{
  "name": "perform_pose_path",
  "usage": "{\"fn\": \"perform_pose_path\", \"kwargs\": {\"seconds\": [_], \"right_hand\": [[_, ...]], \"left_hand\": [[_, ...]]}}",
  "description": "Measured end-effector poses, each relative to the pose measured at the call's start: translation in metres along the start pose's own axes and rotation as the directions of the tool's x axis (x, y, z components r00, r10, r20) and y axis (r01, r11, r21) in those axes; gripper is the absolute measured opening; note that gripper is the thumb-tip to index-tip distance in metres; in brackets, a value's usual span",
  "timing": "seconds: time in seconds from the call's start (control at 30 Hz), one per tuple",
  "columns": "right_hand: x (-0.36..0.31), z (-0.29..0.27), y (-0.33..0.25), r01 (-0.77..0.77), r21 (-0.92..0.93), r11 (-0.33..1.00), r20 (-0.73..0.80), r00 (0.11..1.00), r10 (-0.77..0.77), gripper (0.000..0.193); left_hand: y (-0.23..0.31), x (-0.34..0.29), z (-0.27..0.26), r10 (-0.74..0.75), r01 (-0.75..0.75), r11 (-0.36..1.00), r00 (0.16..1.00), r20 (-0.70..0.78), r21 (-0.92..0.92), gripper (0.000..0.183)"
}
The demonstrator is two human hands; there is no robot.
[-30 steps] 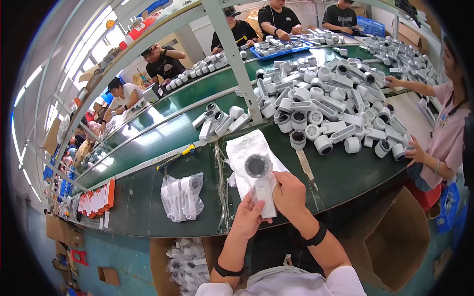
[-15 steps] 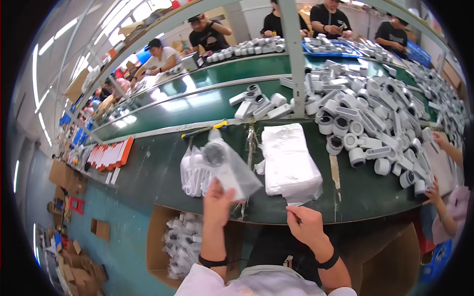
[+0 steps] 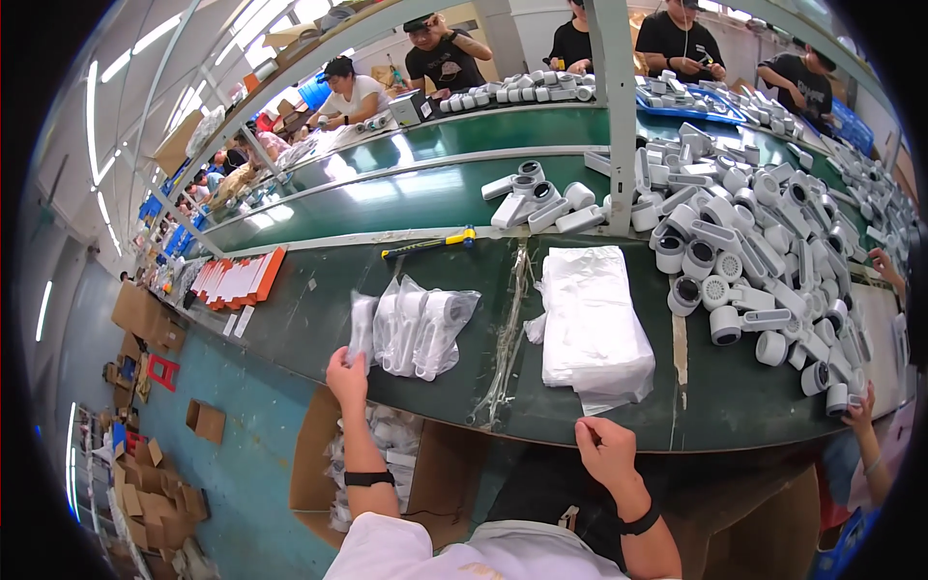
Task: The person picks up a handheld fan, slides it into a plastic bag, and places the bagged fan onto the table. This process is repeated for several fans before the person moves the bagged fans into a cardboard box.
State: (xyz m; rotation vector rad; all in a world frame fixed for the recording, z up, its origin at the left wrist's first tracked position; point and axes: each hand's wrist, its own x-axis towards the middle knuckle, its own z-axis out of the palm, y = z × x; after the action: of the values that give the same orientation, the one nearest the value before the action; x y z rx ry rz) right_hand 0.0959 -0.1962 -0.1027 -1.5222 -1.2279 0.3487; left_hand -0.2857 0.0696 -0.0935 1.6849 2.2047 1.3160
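My left hand (image 3: 348, 375) is closed on the lower end of a white round-headed device in a clear plastic bag (image 3: 361, 327), at the left end of a row. Beside it on the dark green table lie several more bagged devices (image 3: 420, 329), close together. At the table's front edge, my right hand (image 3: 609, 451) is curled with thumb and fingers together, and nothing shows in it. Just beyond that hand is a thick stack of clear plastic bags (image 3: 592, 319), its near corner close to the fingertips.
A heap of unbagged white-grey devices (image 3: 744, 232) covers the right side. Behind the row lies a yellow-and-black hammer (image 3: 430, 243). Orange-edged white cards (image 3: 237, 280) lie far left. Below the table, a cardboard box (image 3: 314, 464) holds bagged devices. A co-worker's hand (image 3: 858, 411) reaches in at right.
My left hand has moved left and down with the bagged device, bringing it to the row's left end. My right hand stays near the bag stack. The whole view has shifted slightly.
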Motion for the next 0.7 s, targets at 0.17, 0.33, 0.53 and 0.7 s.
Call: {"fn": "perform_pose_path", "kwargs": {"seconds": [0.17,0.33,0.53,0.7], "right_hand": [[-0.004,-0.002,-0.001,-0.049,0.071,0.996,-0.025,0.998,0.050,0.006],[-0.003,0.000,-0.002,-0.038,0.050,0.998,-0.023,0.999,0.039,0.006],[-0.003,0.000,0.000,-0.050,0.030,0.998,-0.019,0.999,0.050,0.007],[-0.005,0.001,0.001,-0.037,0.018,0.999,-0.019,0.999,0.037,0.007]], "left_hand": [[-0.021,0.009,0.013,-0.137,0.170,0.956,0.979,0.149,-0.240,0.037],[-0.040,0.015,-0.003,-0.075,0.074,0.973,0.997,0.007,-0.221,0.040],[-0.002,0.009,-0.013,-0.121,0.304,0.827,0.918,0.378,-0.473,0.061],[-0.036,0.020,-0.003,-0.056,0.111,0.951,0.980,0.190,-0.289,0.035]]}}
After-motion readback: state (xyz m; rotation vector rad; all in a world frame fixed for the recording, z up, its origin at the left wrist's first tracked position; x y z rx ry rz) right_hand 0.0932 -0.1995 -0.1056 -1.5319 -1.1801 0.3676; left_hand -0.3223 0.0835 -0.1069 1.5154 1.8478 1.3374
